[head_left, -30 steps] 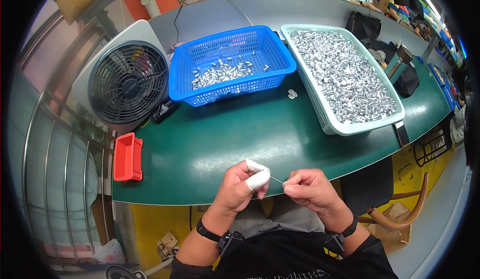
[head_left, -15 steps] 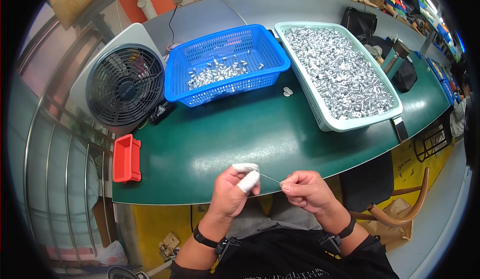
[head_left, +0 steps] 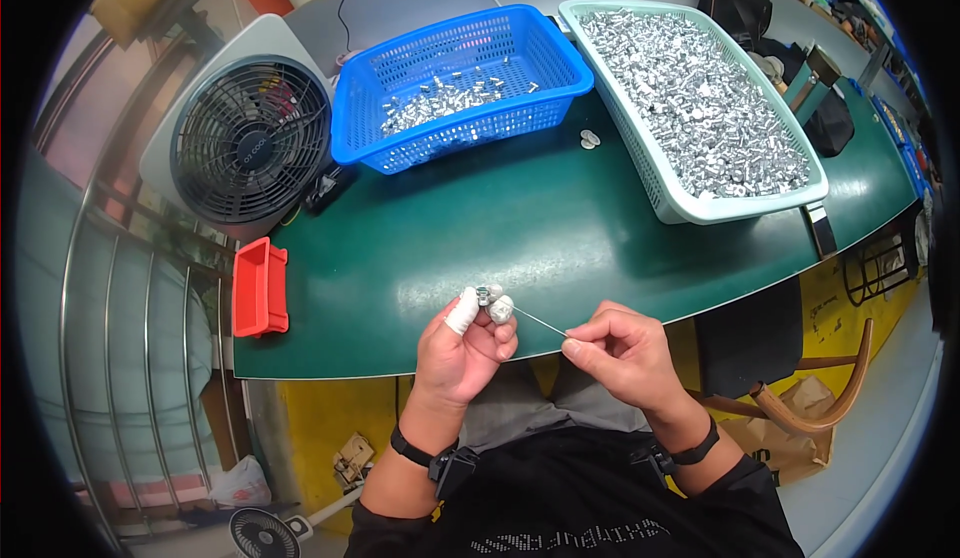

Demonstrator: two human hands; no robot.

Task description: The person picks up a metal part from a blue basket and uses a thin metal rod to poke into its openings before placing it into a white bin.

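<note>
My left hand, with white coverings on some fingertips, is raised at the table's near edge. Its covered fingers are closed around a small silvery metal piece, whose exact shape is partly hidden. A thin metal rod runs from those fingers to my right hand, which pinches its other end between bare thumb and forefinger. Whether the rod's far tip sits inside the metal piece or only touches the fingertips, I cannot tell.
Beyond my hands, a blue basket holds some small metal pieces, and a pale green basket is heaped with them. A fan and a red tray stand left. Small whitish pieces lie between the baskets. A wooden-armed chair is right.
My left hand has turned over, so the metal piece now shows between its fingers. More of the rod is visible between the hands. The whole view has shifted, with the baskets higher in it.
</note>
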